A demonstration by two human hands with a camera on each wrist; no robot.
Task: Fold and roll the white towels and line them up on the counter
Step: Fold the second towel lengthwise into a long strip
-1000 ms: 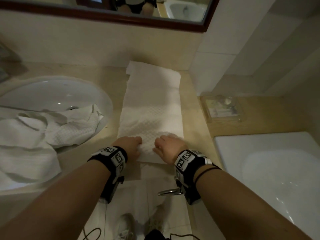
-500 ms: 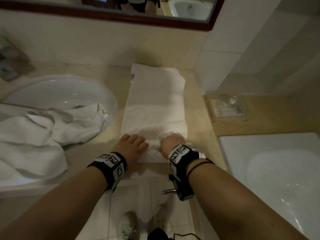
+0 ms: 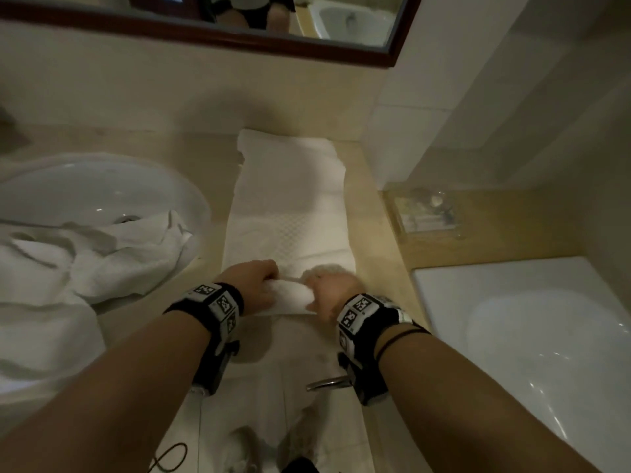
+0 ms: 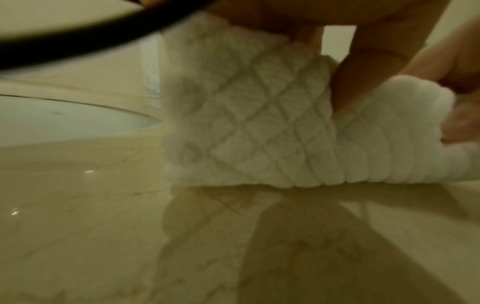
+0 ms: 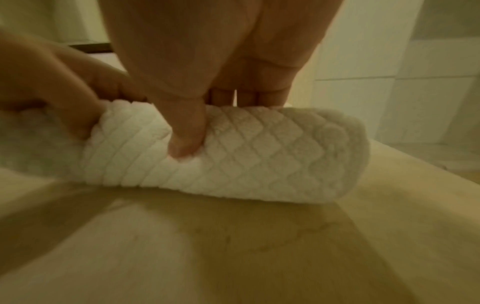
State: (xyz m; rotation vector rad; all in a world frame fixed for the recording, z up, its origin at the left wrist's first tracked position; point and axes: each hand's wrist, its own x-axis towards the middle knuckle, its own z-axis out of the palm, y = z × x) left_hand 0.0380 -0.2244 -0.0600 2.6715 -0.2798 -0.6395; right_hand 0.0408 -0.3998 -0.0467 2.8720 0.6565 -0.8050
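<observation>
A white towel (image 3: 288, 206) lies folded into a long strip on the beige counter (image 3: 372, 233), running away from me. Its near end is curled into a short roll (image 3: 290, 297). My left hand (image 3: 251, 279) grips the roll's left part, and my right hand (image 3: 326, 288) grips its right part. In the left wrist view the quilted roll (image 4: 249, 127) sits under my fingers, thumb pressed into it. The right wrist view shows the roll (image 5: 259, 154) with my thumb (image 5: 185, 133) dug into its front and fingers over the top.
A heap of loose white towels (image 3: 85, 257) lies over the sink (image 3: 88, 192) on the left. A clear tray (image 3: 425, 213) sits on the ledge at right, with a white bathtub (image 3: 532, 329) below it. A mirror (image 3: 239, 25) hangs on the back wall.
The towel's near edge, flat under my hands a second ago, has been turned over into a small roll. Both hands have curled round it and shifted slightly forward.
</observation>
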